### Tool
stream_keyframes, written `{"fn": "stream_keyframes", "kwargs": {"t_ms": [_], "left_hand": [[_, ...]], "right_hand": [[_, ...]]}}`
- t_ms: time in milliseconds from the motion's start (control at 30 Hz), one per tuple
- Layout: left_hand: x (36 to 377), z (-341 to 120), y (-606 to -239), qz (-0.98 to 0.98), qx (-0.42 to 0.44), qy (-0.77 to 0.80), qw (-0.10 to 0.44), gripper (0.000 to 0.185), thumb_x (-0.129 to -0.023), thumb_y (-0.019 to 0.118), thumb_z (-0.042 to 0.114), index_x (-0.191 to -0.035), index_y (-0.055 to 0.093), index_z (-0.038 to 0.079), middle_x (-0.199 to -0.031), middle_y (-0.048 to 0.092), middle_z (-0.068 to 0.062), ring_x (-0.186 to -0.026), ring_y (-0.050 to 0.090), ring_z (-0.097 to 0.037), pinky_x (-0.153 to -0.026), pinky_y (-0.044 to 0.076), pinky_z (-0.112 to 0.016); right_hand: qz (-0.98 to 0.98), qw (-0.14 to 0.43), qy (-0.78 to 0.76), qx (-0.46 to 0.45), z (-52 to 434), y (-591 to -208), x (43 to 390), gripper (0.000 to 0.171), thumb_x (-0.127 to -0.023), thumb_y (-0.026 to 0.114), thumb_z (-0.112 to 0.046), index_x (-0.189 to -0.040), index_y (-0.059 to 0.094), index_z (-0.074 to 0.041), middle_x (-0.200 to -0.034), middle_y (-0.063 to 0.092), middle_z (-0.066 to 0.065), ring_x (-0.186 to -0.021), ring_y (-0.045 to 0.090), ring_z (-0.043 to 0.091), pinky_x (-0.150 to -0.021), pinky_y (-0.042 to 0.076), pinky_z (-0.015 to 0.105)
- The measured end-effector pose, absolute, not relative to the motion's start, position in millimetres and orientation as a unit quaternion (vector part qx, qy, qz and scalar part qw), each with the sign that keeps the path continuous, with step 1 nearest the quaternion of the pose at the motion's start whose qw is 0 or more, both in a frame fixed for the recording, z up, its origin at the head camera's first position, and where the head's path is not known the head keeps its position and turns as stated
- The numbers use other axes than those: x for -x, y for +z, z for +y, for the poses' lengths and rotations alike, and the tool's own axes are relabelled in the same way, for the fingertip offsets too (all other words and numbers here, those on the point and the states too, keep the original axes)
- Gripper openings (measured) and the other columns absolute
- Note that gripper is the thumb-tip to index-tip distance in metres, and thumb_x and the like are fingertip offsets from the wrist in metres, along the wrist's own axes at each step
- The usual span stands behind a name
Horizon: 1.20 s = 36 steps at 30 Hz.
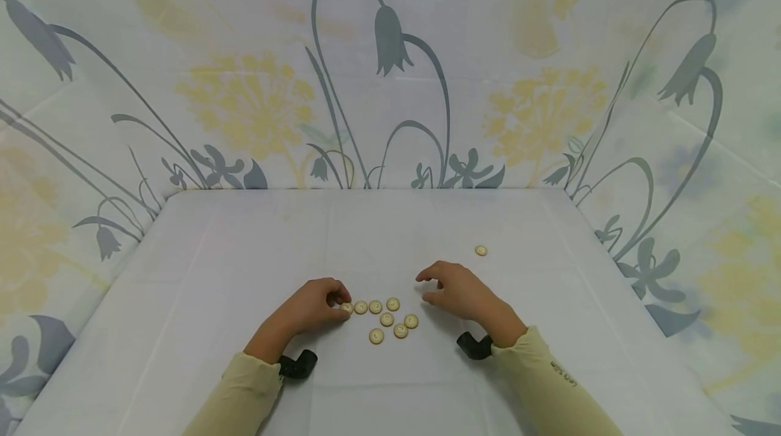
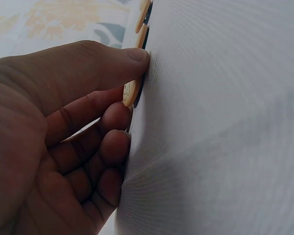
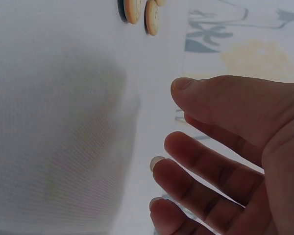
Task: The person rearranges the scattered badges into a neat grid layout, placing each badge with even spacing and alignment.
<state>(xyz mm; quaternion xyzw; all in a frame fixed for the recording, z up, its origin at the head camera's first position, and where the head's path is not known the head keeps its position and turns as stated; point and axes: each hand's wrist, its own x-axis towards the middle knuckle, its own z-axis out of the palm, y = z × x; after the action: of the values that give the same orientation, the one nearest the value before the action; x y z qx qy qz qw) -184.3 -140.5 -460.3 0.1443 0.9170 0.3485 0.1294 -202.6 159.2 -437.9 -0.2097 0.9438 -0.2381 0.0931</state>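
Note:
Several small round wooden discs (image 1: 375, 307), pale with dark marks on their faces, lie close together between the hands. My left hand (image 1: 314, 306) pinches the disc (image 2: 131, 92) at the left end of a short row, thumb on the near side and fingers behind; the disc stays at the cloth. Right of the group, my right hand (image 1: 459, 290) hovers above the table with loosely bent fingers and holds nothing. In the right wrist view its thumb (image 3: 201, 95) and fingertips stand apart, with two discs (image 3: 152, 17) beyond them.
A single disc (image 1: 481, 250) lies apart, farther back beyond my right hand. White cloth covers the table (image 1: 256, 239). Flower-patterned cloth (image 1: 390, 117) hangs at the back and both sides. A black band piece (image 1: 299, 364) sits at each wrist.

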Motion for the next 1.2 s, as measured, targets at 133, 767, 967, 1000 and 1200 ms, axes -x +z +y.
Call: {"fn": "stream_keyframes", "kwargs": {"t_ms": [133,767,967,1000,1200], "left_hand": [[184,-140,-458,0.916,-0.146,0.351,0.129,0.017,-0.08,0.079,0.018,-0.093,0.069,0.014,-0.088,0.063,0.005,-0.083,0.056,-0.009,-0.078,0.047,-0.03],[185,-141,-458,0.914,-0.159,0.352,0.127,0.016,-0.08,0.079,0.018,-0.091,0.068,0.015,-0.087,0.063,0.005,-0.081,0.055,-0.01,-0.077,0.047,-0.03],[186,-142,-461,0.915,-0.16,0.348,0.127,0.016,-0.08,0.079,0.018,-0.091,0.068,0.015,-0.086,0.063,0.005,-0.08,0.054,-0.009,-0.076,0.047,-0.03],[186,-142,-461,0.915,-0.161,0.348,0.127,0.016,-0.08,0.079,0.018,-0.091,0.068,0.015,-0.086,0.063,0.005,-0.08,0.054,-0.009,-0.075,0.047,-0.03],[186,-142,-463,0.914,-0.165,0.349,0.126,0.017,-0.08,0.079,0.019,-0.091,0.068,0.015,-0.086,0.063,0.005,-0.081,0.055,-0.009,-0.075,0.047,-0.029]], "right_hand": [[0.94,0.086,-0.235,0.233,158,-440,201,0.028,-0.084,0.073,-0.017,-0.113,0.07,-0.015,-0.107,0.066,-0.004,-0.086,0.055,0.012,-0.073,0.045,0.029],[0.926,0.113,-0.234,0.274,148,-444,190,0.025,-0.083,0.074,-0.02,-0.107,0.072,-0.015,-0.099,0.064,-0.007,-0.092,0.058,0.011,-0.082,0.049,0.033],[0.924,0.109,-0.215,0.297,145,-447,186,0.025,-0.081,0.077,-0.024,-0.104,0.073,-0.017,-0.087,0.059,-0.011,-0.081,0.051,0.007,-0.074,0.045,0.027],[0.924,0.109,-0.212,0.3,145,-446,185,0.024,-0.081,0.077,-0.024,-0.104,0.073,-0.017,-0.086,0.058,-0.011,-0.08,0.05,0.007,-0.073,0.044,0.026],[0.92,0.112,-0.209,0.31,144,-446,183,0.02,-0.081,0.076,-0.024,-0.1,0.073,-0.018,-0.085,0.058,-0.012,-0.079,0.05,0.006,-0.073,0.044,0.025]]}}
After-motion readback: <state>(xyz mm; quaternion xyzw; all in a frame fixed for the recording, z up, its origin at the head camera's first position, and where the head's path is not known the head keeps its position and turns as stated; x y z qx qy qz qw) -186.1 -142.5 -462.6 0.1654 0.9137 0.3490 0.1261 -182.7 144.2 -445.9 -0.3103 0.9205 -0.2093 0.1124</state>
